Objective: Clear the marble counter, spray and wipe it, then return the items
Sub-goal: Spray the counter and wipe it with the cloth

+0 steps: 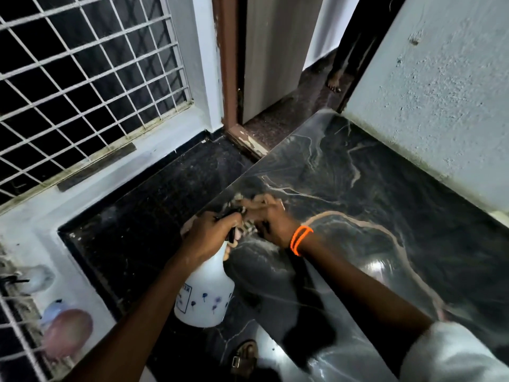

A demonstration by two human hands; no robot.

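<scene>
A dark marble counter (371, 205) with pale veins runs from the lower middle to the doorway. My left hand (212, 232) grips the black trigger head of a white spray bottle (205, 296), held upright above the counter's left edge. My right hand (271, 224), an orange band on its wrist, is closed on a blurred beige checked cloth (248, 205) right at the bottle's nozzle. The cloth lies partly on the counter and partly under my fingers.
A grilled window (82, 78) and white ledge (115, 172) stand on the left. Blurred pink and pale items (66, 332) sit on the ledge at lower left. A sandalled foot (245, 357) is on the dark floor. Another person's bare foot (333, 84) shows in the doorway. A rough white wall (440, 92) borders the counter's right.
</scene>
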